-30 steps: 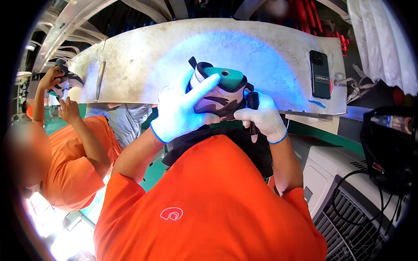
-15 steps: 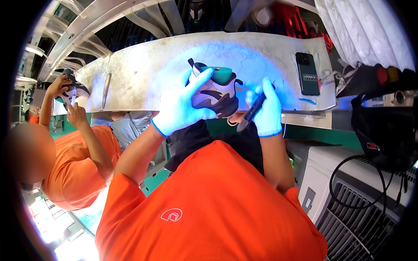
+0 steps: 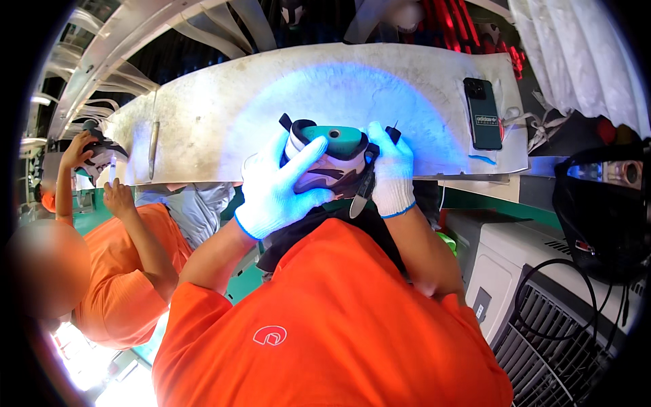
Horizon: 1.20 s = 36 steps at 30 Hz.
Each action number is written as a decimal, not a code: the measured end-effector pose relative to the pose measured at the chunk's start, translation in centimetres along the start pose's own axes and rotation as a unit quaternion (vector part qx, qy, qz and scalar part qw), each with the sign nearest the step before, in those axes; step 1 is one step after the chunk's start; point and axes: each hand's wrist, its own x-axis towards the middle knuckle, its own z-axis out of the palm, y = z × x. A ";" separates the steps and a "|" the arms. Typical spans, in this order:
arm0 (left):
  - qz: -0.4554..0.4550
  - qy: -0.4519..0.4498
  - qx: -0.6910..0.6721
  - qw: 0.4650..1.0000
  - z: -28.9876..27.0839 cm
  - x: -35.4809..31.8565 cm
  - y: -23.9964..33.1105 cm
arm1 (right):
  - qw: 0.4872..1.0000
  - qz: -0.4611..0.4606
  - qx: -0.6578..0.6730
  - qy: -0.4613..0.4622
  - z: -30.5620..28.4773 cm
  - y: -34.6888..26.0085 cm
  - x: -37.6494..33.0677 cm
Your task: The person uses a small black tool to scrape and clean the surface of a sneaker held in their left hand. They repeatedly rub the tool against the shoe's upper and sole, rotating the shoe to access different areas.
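Note:
Wrapped round the left side of a black, white and grey shoe (image 3: 330, 178) is my left hand (image 3: 280, 183), in a white glove. A green shoe last (image 3: 344, 141) with a round hole fills the shoe's opening. My right hand (image 3: 393, 167), gloved too, is closed at the shoe's right end, by its dark loop. It holds a slim dark hand tool (image 3: 365, 188), whose flat, pale, rounded end points down toward me. A thin dark tip sticks up above the fingers. The shoe's underside is hidden.
Blue light falls on the worn white bench (image 3: 203, 102). A dark phone (image 3: 482, 115) lies at its right, a knife-like tool (image 3: 154, 149) at its left. On the left, a co-worker in orange holds another shoe (image 3: 100, 154). A black bag (image 3: 600, 224) hangs at right.
My right hand has moved left and up against the shoe, bringing the dark tool along. The shoe has tipped, so more of the last's top shows.

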 end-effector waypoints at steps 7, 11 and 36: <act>0.010 0.042 -0.011 0.999 1.0 -0.5 -0.4 | 0.989 -0.092 -0.098 -0.065 -1.1 1.3 2.3; 0.012 0.062 -0.038 0.997 1.0 -0.7 -0.1 | 0.972 -0.195 -0.126 0.037 -1.3 3.2 1.5; -0.117 -0.011 0.017 0.993 -0.6 1.6 0.8 | 0.872 -0.414 -0.246 -0.093 4.6 0.7 -2.1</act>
